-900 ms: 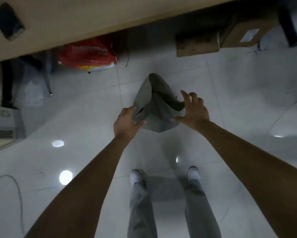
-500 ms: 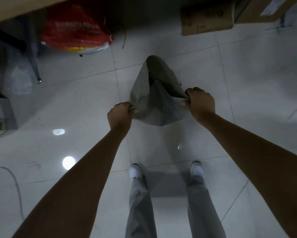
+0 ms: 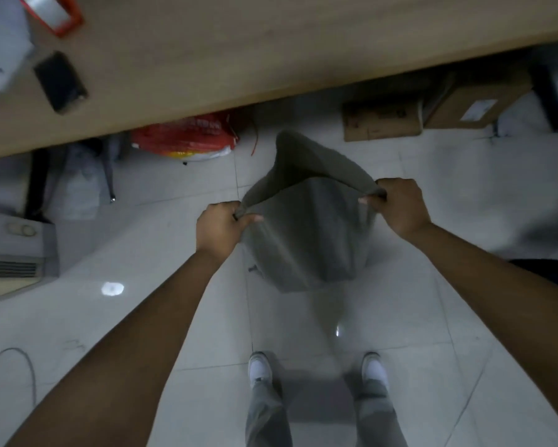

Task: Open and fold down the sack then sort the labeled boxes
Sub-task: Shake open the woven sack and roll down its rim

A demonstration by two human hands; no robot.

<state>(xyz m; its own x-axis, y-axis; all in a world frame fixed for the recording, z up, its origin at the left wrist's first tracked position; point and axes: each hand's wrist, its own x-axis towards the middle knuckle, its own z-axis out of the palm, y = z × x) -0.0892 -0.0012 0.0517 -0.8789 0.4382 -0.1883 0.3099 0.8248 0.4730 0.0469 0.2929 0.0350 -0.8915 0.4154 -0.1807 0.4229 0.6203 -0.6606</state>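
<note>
Black phone (image 3: 60, 81): on tabletop (image 3: 271, 50), left of sack. Left hand (image 3: 221, 228): pinches sack's left rim. Grey sack (image 3: 309, 233): held above tiled floor (image 3: 432, 317), mouth stretched wide. Right hand (image 3: 400, 206): pinches right rim. Labeled cardboard box (image 3: 474, 106): beyond sack, right.

A: Floor (image 3: 161, 240), pale glossy tiles. Red plastic bag (image 3: 187, 137) and two cardboard boxes (image 3: 382, 119) on it, by the table (image 3: 271, 53) edge.

B: And on the table?

A: Dark phone (image 3: 60, 81), red-framed tape dispenser (image 3: 50, 11), white box (image 3: 0, 43) at far left.
</note>
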